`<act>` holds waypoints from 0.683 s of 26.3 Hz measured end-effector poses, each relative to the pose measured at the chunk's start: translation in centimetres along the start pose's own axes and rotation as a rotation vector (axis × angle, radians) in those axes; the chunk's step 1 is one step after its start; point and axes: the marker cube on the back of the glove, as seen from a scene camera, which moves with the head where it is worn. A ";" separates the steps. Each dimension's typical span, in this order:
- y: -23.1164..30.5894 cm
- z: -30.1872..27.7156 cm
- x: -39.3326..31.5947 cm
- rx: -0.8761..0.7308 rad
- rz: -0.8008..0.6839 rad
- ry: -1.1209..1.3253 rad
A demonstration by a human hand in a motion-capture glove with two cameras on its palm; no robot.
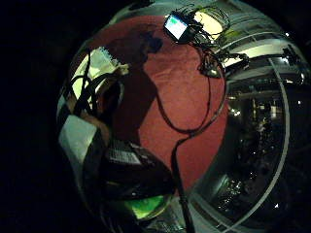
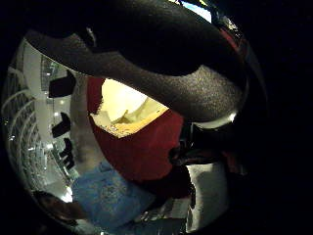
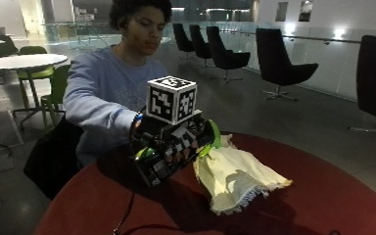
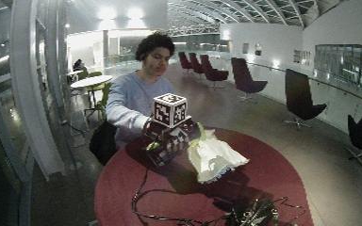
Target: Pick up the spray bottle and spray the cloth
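In the outside view my gloved right hand (image 3: 172,147) hovers just above the round red table (image 3: 325,196), close to the person's chest. It grips a dark spray bottle (image 1: 131,174) with a label and green liquid, which lies close against the palm. A gloved finger (image 2: 161,83) curls across the thumb side view. A green part (image 3: 211,134) sticks out of the hand toward the cloth. The pale yellow fringed cloth (image 3: 240,176) lies right beside the hand, heaped, its upper end touching the hand's far side. The cloth (image 2: 127,105) also shows on the red top.
Black cables (image 4: 162,212) and a small lit device (image 1: 176,26) lie on the table's near side. The person's blue sleeve (image 3: 97,107) reaches in from behind. Black chairs (image 3: 276,63) and a white table (image 3: 18,61) stand well off.
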 end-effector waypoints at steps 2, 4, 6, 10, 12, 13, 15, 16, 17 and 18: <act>-0.1 0.0 -0.1 -0.003 -0.004 0.005; -0.1 0.0 -0.2 -0.004 -0.008 0.010; -0.2 -0.1 -0.2 -0.004 -0.008 0.012; -0.3 -0.3 -0.3 0.001 -0.003 0.016; -0.3 -0.3 -0.3 0.002 0.000 0.018; -0.3 -0.3 -0.3 0.002 0.003 0.019; -0.2 -0.3 -0.3 0.004 0.008 0.017; -0.2 -0.2 -0.3 0.007 0.009 0.014; -0.1 -0.2 -0.4 0.009 0.010 0.010; 0.0 -0.1 -0.4 0.010 0.009 0.006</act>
